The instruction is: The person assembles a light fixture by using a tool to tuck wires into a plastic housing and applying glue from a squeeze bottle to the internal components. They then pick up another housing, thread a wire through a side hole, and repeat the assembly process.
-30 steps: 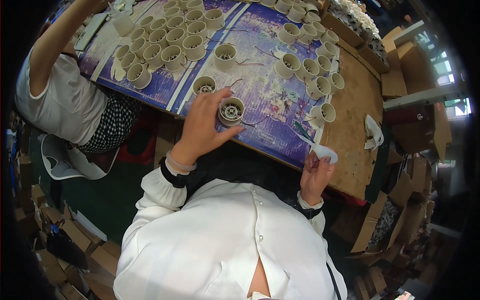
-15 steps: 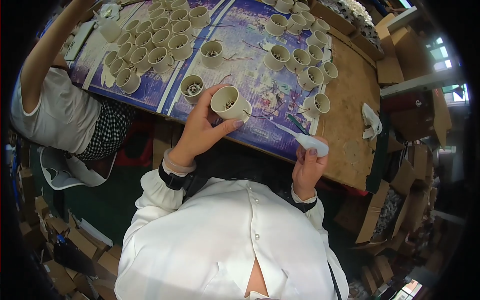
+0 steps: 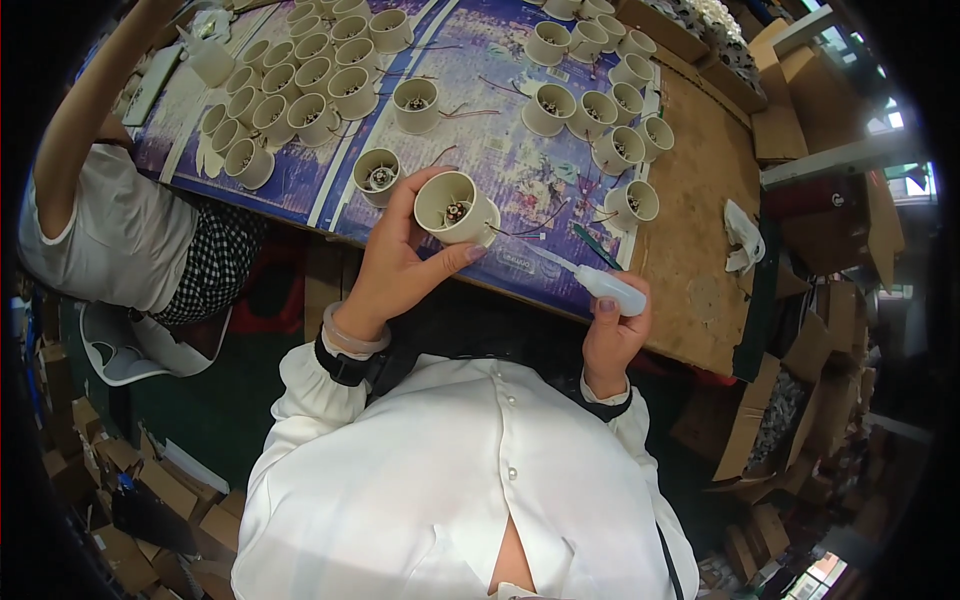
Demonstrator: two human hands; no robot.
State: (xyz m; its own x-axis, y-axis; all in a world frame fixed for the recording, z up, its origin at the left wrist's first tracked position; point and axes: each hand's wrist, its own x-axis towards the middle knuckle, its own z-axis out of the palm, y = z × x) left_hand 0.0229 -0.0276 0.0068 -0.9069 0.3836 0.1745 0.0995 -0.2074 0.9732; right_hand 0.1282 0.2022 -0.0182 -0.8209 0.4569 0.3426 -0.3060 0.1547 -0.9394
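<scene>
My left hand (image 3: 405, 262) is closed round a cream plastic cup-shaped housing (image 3: 455, 232), tilted so that the small metal part inside shows. Two thin wires trail from the housing's right side. In my right hand (image 3: 616, 340) is a translucent squeeze bottle (image 3: 612, 291) with a long thin nozzle, pointing left toward the housing's lower rim. Whether the tip touches the housing or wires I cannot tell. A similar housing (image 3: 377, 178) stands on the table just behind my left hand. Another housing (image 3: 632, 204) stands beyond my right hand, near a slim dark green tool (image 3: 596, 247).
Several more cream housings (image 3: 311, 120) crowd the purple-printed table cover (image 3: 480, 165) at left and far right. A co-worker's arm (image 3: 85, 110) reaches in at left, near another squeeze bottle (image 3: 208, 62). Crumpled white tissue (image 3: 742, 240) lies on the brown board (image 3: 700, 290). Cardboard boxes (image 3: 755, 420) stand at right.
The squeeze bottle in my right hand has shifted slightly left, nearer the housing. My left hand has tipped the housing a little and moved slightly left with it.
</scene>
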